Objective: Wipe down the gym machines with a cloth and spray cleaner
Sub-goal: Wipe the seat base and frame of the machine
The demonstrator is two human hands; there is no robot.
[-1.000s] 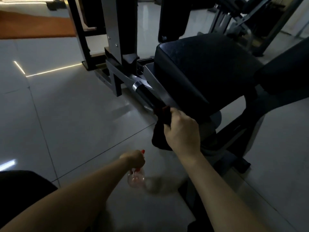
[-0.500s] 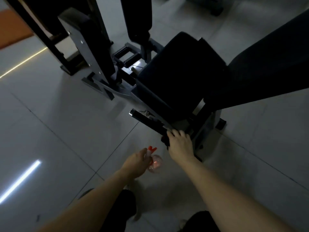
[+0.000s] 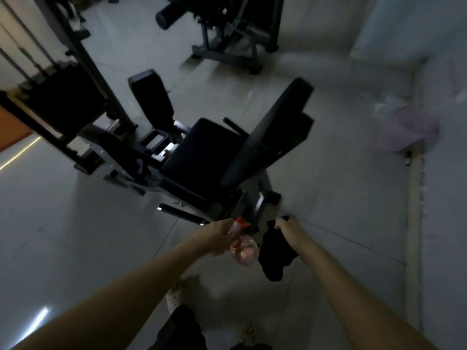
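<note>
Left grip (image 3: 221, 238) curled round the neck of spray bottle (image 3: 244, 251); red-white nozzle pokes up past the fingers, clear body hangs below, to its right. Dark cloth (image 3: 274, 253) just beside the bottle, dangling from right grip (image 3: 290, 231), fingers curled over its top edge. Both held above the floor (image 3: 75, 236), near the rear frame of gym machine (image 3: 199, 152). Blurry.
</note>
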